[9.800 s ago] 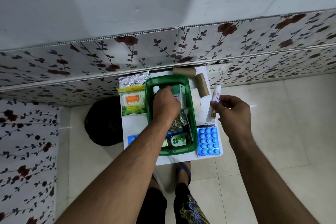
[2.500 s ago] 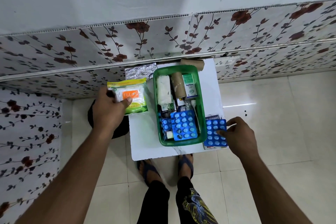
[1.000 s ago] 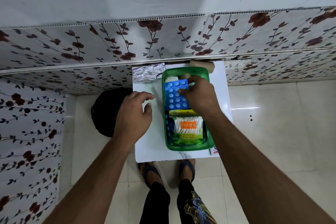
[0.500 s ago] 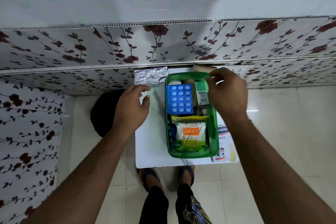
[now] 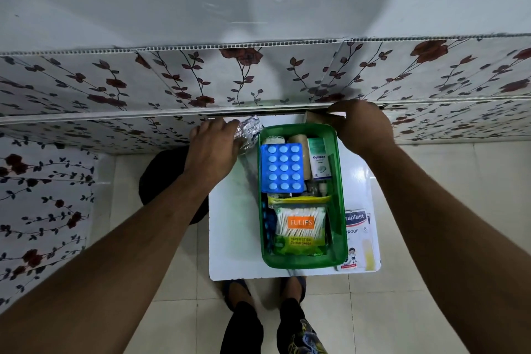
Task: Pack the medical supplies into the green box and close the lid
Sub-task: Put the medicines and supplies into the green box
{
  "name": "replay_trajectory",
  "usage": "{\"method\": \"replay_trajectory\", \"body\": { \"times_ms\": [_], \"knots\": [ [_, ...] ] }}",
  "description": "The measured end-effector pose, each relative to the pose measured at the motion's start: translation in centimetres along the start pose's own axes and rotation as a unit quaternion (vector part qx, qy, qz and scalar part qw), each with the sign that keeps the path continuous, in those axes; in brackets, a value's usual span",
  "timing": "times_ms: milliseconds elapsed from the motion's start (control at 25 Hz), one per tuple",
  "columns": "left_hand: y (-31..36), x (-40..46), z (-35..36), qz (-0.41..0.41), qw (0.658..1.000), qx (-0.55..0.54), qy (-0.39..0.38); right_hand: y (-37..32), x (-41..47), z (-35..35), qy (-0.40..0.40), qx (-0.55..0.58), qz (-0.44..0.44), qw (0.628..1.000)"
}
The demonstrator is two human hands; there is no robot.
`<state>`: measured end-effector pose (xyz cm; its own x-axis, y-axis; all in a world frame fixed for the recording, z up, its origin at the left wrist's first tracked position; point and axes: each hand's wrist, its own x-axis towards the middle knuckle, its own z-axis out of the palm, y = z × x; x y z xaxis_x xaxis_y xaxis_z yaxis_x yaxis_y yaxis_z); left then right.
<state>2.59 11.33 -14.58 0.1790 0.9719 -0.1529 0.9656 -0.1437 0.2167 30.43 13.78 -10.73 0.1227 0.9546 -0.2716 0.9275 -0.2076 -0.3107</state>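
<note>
The green box point(image 5: 340, 201) stands lidless on a small white table point(image 5: 232, 233). Inside lie a blue pill blister point(image 5: 283, 168), a white Optibex carton point(image 5: 318, 158), a brown roll and a pack of Tulips cotton swabs point(image 5: 300, 228). My left hand point(image 5: 214, 146) lies over a silver foil strip point(image 5: 249, 132) at the box's far left corner, fingers touching it. My right hand point(image 5: 359, 126) covers a brown bandage roll point(image 5: 311, 117) behind the box's far right corner. A plaster pack point(image 5: 359, 236) lies flat on the table, right of the box.
A floral-patterned wall panel point(image 5: 258, 80) runs right behind the table. A dark round object point(image 5: 161, 178) sits on the tiled floor left of the table. My feet in sandals stand below the table's near edge.
My left hand has moved forward onto the foil strip. My right hand has moved from the box's far end to the brown roll behind it. The pill blister and swab pack now lie in the box.
</note>
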Motion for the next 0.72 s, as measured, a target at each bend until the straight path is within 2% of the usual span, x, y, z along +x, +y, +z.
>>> {"method": "replay_trajectory", "body": {
  "times_ms": [120,320,440,520,600,640,720],
  "knots": [
    [-0.3,0.1,0.3,-0.042,0.998,-0.051,-0.017,0.3,-0.3,0.6,-0.019,-0.038,0.003,0.999],
    [-0.4,-0.2,-0.3,-0.122,0.982,-0.138,-0.037,1.3,-0.9,0.8,-0.056,-0.014,0.026,0.998],
    [-0.3,-1.9,-4.2,-0.199,0.959,-0.201,0.025,1.9,-2.6,-0.2,-0.027,0.06,0.082,0.994],
    [1.3,-3.9,-8.0,-0.243,0.921,-0.296,0.075,2.1,-4.5,-1.5,0.004,0.117,0.117,0.986],
    [4.7,-5.4,-11.3,-0.242,0.886,-0.389,0.066,1.8,-6.7,-2.9,0.02,0.17,0.143,0.975],
    [6.5,-5.9,-11.9,-0.224,0.888,-0.4,0.037,1.4,-7.9,-3.6,0.025,0.193,0.153,0.969],
    [9.3,-6.0,-11.1,-0.185,0.915,-0.358,-0.028,0.8,-9.7,-4.7,0.028,0.233,0.172,0.957]
  ]
}}
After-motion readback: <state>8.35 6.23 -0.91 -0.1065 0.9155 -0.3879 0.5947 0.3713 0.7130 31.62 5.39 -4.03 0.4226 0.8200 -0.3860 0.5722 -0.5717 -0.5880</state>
